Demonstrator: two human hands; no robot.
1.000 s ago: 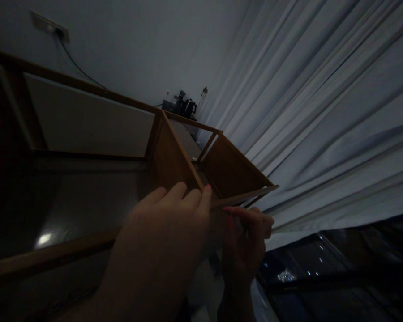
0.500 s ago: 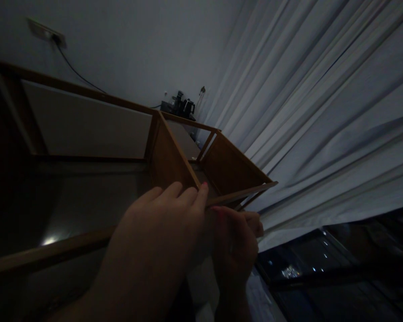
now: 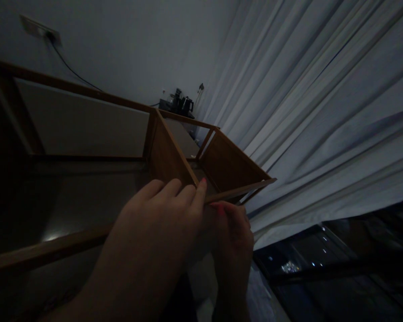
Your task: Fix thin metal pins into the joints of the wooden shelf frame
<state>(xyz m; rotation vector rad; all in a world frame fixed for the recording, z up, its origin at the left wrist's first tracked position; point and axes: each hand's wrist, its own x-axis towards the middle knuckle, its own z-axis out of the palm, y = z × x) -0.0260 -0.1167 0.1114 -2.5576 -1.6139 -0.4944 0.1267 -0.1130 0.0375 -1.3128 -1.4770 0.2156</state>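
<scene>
The wooden frame stretches to both sides of its divider, with a wide compartment to the left and a narrower one to the right. The left hand is curled over the near end of the divider, grasping the wooden frame where the front rail passes; its fingertips are mostly hidden, only one pink nail showing, and it covers the joint and a stretch of rail. The right hand is just right of the divider's near end, thumb and forefinger drawn together at the underside of the rail. The other fingers fold away in shadow, and I cannot tell whether anything small is pinched there.

Right of the divider, an end panel stands dim, its lower part partly behind the rail. The compartment left of the divider sinks into darkness and is cut off by the picture's edge. Beyond the divider's far end are a black kettle and dark items too small to make out. A socket with a cord is far left of it. Well right hangs a white curtain, above a dark glossy surface I cannot identify.
</scene>
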